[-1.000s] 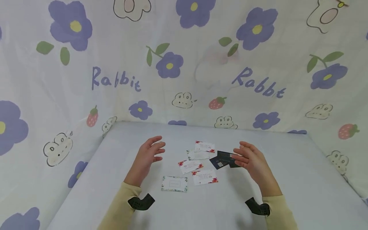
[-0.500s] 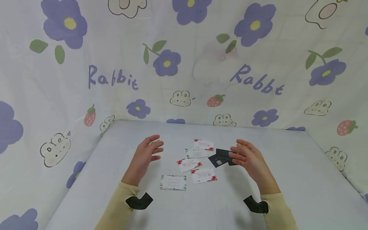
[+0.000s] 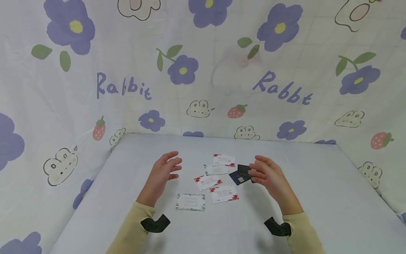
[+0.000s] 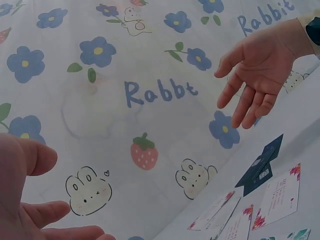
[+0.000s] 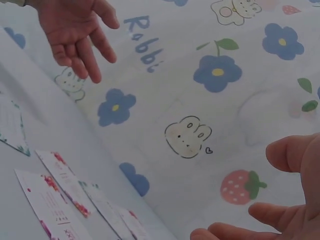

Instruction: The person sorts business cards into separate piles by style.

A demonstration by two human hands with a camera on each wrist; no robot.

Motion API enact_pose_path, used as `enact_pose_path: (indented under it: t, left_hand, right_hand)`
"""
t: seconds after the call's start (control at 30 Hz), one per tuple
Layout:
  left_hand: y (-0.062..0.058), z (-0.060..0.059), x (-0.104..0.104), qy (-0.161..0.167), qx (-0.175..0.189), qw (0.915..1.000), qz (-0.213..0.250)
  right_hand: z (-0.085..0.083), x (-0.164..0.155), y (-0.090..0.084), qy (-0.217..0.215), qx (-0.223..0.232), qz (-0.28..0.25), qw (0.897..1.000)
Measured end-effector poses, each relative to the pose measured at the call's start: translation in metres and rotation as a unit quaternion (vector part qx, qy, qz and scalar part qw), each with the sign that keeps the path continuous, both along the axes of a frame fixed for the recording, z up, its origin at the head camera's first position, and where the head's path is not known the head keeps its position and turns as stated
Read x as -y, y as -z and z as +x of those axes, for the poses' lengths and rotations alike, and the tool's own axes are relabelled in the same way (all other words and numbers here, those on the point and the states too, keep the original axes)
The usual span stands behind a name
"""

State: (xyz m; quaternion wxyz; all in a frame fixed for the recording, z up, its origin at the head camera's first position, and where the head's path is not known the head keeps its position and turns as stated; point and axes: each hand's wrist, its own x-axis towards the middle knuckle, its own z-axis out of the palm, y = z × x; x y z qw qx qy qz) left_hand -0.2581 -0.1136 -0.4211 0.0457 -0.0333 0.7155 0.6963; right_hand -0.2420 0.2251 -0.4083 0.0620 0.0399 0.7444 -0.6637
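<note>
My left hand (image 3: 162, 173) hovers over the table left of the cards, fingers relaxed and holding nothing. On the other side my right hand (image 3: 269, 175) hangs in the air, palm inward, also holding nothing; its fingertips overlap the dark business cards (image 3: 240, 177) in the head view. Between the hands lie several white business cards: one with a leafy border (image 3: 190, 202) nearest me, two red-flowered ones (image 3: 223, 194) (image 3: 207, 182) in the middle, a green-leafed card (image 3: 219, 169) behind, and another red-flowered card (image 3: 224, 159) farthest back. Part of the dark cards is hidden by the right hand.
A white table (image 3: 133, 148) carries the cards. Behind and beside it hangs a white curtain (image 3: 171, 95) printed with flowers, rabbits and strawberries. Black wrist devices (image 3: 155, 223) sit on both cream sleeves (image 3: 131, 225).
The right hand has drifted slightly left, covering more of the dark cards. The left hand stays almost in place. The head view has shifted a little; the cards lie as before.
</note>
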Motion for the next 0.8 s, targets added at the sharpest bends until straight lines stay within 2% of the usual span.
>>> enact_pose_path:
  t: [0.23, 0.33, 0.47, 0.57, 0.63, 0.8]
  left_hand:
    - [0.02, -0.016, -0.008, -0.001, 0.027, 0.9996, 0.005]
    - [0.03, -0.025, -0.019, 0.016, 0.047, 0.9986, 0.02]
    - [0.042, -0.041, -0.035, 0.039, 0.088, 0.9932, 0.065]
    - [0.046, -0.055, -0.047, 0.043, 0.124, 0.987, 0.092]
    - [0.047, -0.062, -0.054, 0.039, 0.143, 0.9842, 0.096]
    - [0.053, -0.073, -0.068, 0.03, 0.16, 0.9818, 0.097]
  right_hand:
    - [-0.019, 0.01, 0.017, 0.007, 0.02, 0.005, 1.0]
    - [-0.031, 0.018, 0.025, 0.003, 0.034, 0.013, 0.999]
    - [-0.05, 0.029, 0.031, -0.025, 0.067, 0.01, 0.997]
    - [-0.064, 0.034, 0.036, -0.04, 0.093, 0.005, 0.995]
    - [-0.071, 0.037, 0.04, -0.033, 0.105, 0.001, 0.994]
    - [-0.079, 0.044, 0.048, -0.005, 0.114, -0.004, 0.993]
